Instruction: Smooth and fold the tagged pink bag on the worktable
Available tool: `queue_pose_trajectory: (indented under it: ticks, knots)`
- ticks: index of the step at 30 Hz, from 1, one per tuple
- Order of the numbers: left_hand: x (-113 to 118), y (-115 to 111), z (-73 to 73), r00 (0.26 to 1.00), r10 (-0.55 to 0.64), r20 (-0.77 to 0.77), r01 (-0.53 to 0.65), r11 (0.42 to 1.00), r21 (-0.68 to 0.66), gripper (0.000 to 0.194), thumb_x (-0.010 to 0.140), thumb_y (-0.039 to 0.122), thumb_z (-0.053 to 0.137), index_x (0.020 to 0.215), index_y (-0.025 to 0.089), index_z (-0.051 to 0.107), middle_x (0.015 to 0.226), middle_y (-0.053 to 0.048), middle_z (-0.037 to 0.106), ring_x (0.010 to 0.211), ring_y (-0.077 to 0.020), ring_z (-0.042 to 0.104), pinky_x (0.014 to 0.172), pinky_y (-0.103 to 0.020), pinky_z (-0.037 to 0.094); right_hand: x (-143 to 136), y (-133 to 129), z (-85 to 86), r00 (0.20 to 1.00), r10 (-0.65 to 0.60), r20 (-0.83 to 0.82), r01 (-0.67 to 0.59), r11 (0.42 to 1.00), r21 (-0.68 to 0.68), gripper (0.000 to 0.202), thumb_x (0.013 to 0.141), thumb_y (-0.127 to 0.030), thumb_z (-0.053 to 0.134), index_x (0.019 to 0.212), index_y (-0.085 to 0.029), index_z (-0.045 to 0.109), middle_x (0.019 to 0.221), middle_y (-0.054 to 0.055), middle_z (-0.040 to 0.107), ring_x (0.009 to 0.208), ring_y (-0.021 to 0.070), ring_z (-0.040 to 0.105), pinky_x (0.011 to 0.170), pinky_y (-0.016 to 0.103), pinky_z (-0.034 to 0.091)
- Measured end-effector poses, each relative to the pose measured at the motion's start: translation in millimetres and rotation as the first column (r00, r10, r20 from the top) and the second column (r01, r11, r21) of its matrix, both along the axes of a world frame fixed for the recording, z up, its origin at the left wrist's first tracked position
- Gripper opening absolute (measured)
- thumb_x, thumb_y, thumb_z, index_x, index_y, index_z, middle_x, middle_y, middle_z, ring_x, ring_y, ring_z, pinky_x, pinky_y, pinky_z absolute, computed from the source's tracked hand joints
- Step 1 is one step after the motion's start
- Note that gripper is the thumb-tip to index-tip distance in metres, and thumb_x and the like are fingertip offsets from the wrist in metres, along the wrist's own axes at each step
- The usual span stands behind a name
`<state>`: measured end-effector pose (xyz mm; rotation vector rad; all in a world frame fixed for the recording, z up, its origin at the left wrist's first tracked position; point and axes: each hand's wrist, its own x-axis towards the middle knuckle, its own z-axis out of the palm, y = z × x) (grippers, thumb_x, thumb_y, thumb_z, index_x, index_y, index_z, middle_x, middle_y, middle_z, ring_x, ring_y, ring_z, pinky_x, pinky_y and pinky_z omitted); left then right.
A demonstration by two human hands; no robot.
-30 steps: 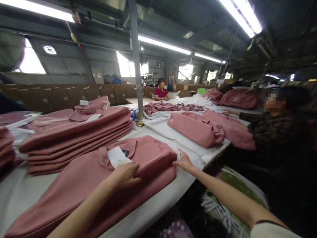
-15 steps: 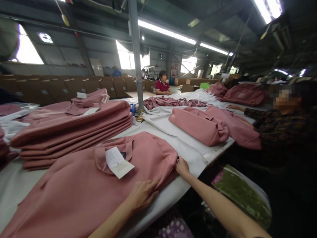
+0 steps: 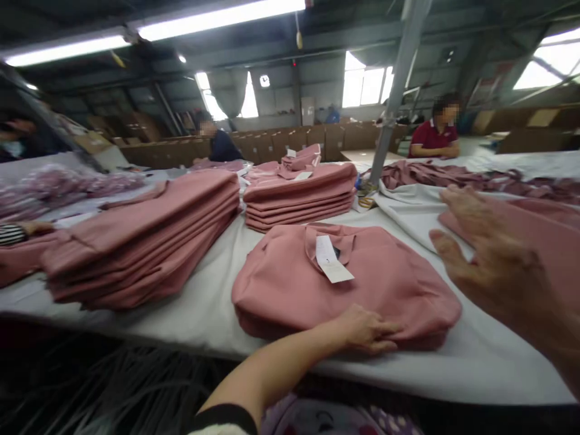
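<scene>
A folded pink garment with a white paper tag at its collar lies on the white table in front of me. My left hand rests flat on the garment's near edge, fingers together, holding nothing. My right hand hovers in the air at the right, close to the camera, fingers spread and empty, above the table to the right of the garment.
Two stacks of folded pink garments sit behind and left. A metal post rises from the table. Loose pink cloth lies at the back right. Other people sit at the far side. Cardboard boxes line the back.
The view has swung left. The garment is now folded into a compact bundle. My right hand has let go of its edge and risen into the air; my left hand stays on the near edge.
</scene>
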<state>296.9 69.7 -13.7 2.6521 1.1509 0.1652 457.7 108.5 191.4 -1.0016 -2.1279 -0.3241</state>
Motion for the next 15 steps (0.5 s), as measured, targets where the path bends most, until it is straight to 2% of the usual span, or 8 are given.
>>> queue_pose_trajectory:
  ticks: [1, 3, 5, 7, 9, 11, 13, 15]
  knots:
    - [-0.6, 0.6, -2.0, 1.000, 0.000, 0.013, 0.000, 1.000, 0.000, 0.055, 0.091, 0.062, 0.034, 0.142, 0.039, 0.035, 0.103, -0.003, 0.069, 0.087, -0.0242, 0.067, 0.060, -0.029, 0.047, -2.8, -3.9, -7.8, 0.999, 0.033, 0.019, -0.034, 0.998, 0.054, 0.054, 0.096, -0.033, 0.037, 0.148, -0.020, 0.028, 0.152, 0.006, 0.030, 0.140, 0.0274, 0.026, 0.116, 0.050, 0.020]
    - [-1.2, 0.6, -6.7, 0.999, -0.010, 0.051, 0.009, 1.000, 0.011, 0.056, 0.091, 0.063, 0.033, 0.141, 0.038, 0.038, 0.101, -0.004, 0.069, 0.085, -0.0238, 0.068, 0.058, -0.029, 0.047, 6.4, -2.3, -58.2, 0.997, 0.044, 0.067, -0.051, 0.992, 0.113, 0.053, 0.095, -0.034, 0.038, 0.147, -0.023, 0.031, 0.151, 0.007, 0.032, 0.139, 0.0297, 0.028, 0.115, 0.057, 0.015]
    - [-1.0, 0.6, -12.2, 0.996, -0.017, 0.088, 0.012, 0.999, 0.048, 0.054, 0.091, 0.064, 0.034, 0.137, 0.037, 0.044, 0.098, -0.004, 0.070, 0.082, -0.0225, 0.068, 0.055, -0.027, 0.045, 33.7, 12.7, -139.8, 0.985, 0.063, 0.164, -0.087, 0.985, 0.148, 0.053, 0.094, -0.037, 0.027, 0.142, -0.019, 0.039, 0.142, 0.012, 0.045, 0.135, 0.0335, 0.035, 0.110, 0.063, 0.020]
    - [0.3, 2.2, -17.7, 0.992, -0.029, 0.122, 0.017, 0.995, 0.099, 0.051, 0.091, 0.063, 0.038, 0.132, 0.036, 0.050, 0.095, -0.003, 0.070, 0.078, -0.0205, 0.068, 0.051, -0.025, 0.043, 70.1, 34.9, -223.0, 0.906, 0.117, 0.406, -0.112, 0.993, -0.036, 0.054, 0.092, -0.035, 0.022, 0.128, -0.018, 0.057, 0.130, 0.015, 0.057, 0.125, 0.0360, 0.047, 0.099, 0.063, 0.035]
    - [3.2, 5.8, -21.0, 0.988, -0.039, 0.152, 0.020, 0.992, 0.123, 0.048, 0.090, 0.062, 0.041, 0.128, 0.034, 0.054, 0.094, -0.002, 0.070, 0.078, -0.0189, 0.068, 0.048, -0.024, 0.040, 101.8, 55.4, -282.7, 0.855, 0.057, 0.515, 0.033, 0.986, -0.163, 0.053, 0.087, -0.038, 0.027, 0.118, -0.019, 0.065, 0.135, 0.013, 0.054, 0.127, 0.0386, 0.044, 0.098, 0.064, 0.035]
    - [6.9, 9.7, -19.4, 0.982, -0.037, 0.183, 0.015, 0.993, 0.115, 0.044, 0.091, 0.059, 0.042, 0.123, 0.032, 0.057, 0.099, 0.000, 0.070, 0.084, -0.0170, 0.067, 0.046, -0.023, 0.038, 120.9, 68.2, -311.7, 0.822, 0.062, 0.566, 0.073, 0.975, -0.212, 0.053, 0.082, -0.041, 0.032, 0.117, -0.022, 0.067, 0.140, 0.010, 0.049, 0.130, 0.0383, 0.040, 0.100, 0.064, 0.033]
    - [7.1, 10.0, -11.2, 0.980, -0.016, 0.196, -0.012, 0.990, 0.141, 0.038, 0.094, 0.054, 0.040, 0.114, 0.030, 0.061, 0.097, 0.001, 0.070, 0.085, -0.0156, 0.067, 0.046, -0.023, 0.038, 129.0, 73.4, -318.6, 0.824, 0.085, 0.561, 0.041, 0.977, -0.208, 0.052, 0.078, -0.042, 0.036, 0.115, -0.025, 0.068, 0.141, 0.007, 0.048, 0.131, 0.0379, 0.038, 0.102, 0.063, 0.030]
    - [-4.0, 1.8, 2.7, 0.969, -0.014, 0.245, -0.053, 0.963, 0.264, 0.035, 0.096, 0.047, 0.038, 0.110, 0.026, 0.062, 0.090, 0.000, 0.070, 0.083, -0.0151, 0.066, 0.051, -0.023, 0.044, 132.4, 75.1, -317.1, 0.847, 0.119, 0.519, -0.013, 0.979, -0.203, 0.049, 0.074, -0.041, 0.039, 0.111, -0.029, 0.070, 0.138, 0.005, 0.051, 0.131, 0.0378, 0.039, 0.104, 0.064, 0.028]
